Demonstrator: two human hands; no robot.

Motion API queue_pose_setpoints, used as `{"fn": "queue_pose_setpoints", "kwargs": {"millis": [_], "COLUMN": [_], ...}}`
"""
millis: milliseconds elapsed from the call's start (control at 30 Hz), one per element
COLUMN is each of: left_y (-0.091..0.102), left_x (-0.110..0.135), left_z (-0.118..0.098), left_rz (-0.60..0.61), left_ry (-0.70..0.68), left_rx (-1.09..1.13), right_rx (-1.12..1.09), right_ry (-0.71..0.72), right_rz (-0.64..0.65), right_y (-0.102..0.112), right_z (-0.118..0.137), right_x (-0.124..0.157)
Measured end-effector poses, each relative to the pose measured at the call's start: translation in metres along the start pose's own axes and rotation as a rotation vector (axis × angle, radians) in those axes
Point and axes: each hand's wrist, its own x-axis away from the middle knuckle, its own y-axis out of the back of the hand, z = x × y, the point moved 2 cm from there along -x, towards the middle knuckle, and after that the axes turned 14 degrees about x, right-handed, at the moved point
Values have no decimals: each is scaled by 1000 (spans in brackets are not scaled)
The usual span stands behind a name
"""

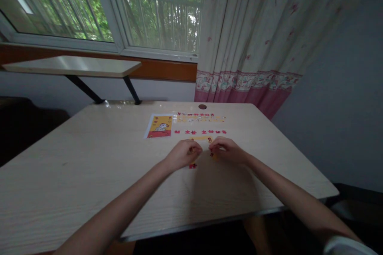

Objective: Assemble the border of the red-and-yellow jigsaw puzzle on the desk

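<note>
Over the middle of the table, my left hand (182, 154) is closed, its curled fingers at the left side of a partly joined jigsaw puzzle (201, 138). A bit of yellow shows by its fingertips, but what they hold is hidden. My right hand (229, 150) pinches at the puzzle's right side, its fingertips on a red-and-yellow puzzle piece (212, 154). Below my left hand a red puzzle piece (193, 165) sticks out. The joined part has a yellow top edge; both hands cover some of its sides.
Loose red pieces (208, 132) lie in a row beyond my hands. Farther back are rows of yellow and white pieces (199, 119) and red ones. A picture card with a white duck (160, 126) lies left of them. A raised shelf (72, 66) stands at the back left.
</note>
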Motion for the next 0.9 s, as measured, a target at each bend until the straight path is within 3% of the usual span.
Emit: {"fn": "queue_pose_setpoints", "kwargs": {"millis": [167,467,567,700,900], "left_y": [-17,-25,-25,-23,-21], "left_x": [-13,-8,-8,-10,-10], "left_z": [1,6,5,9,11], "left_rz": [-101,-166,-200,-308,-416], "left_ry": [91,103,106,133,148], "left_rx": [94,229,291,526,689], "right_rx": [-199,-232,-142,148,447], "right_ry": [-87,-102,-78,-23,62], "right_rz": [-102,-161,-218,-415,-514], "right_y": [-12,-18,-16,-8,-9], "right_z": [-19,-9,-5,4,7], "right_x": [5,1,1,3,5]}}
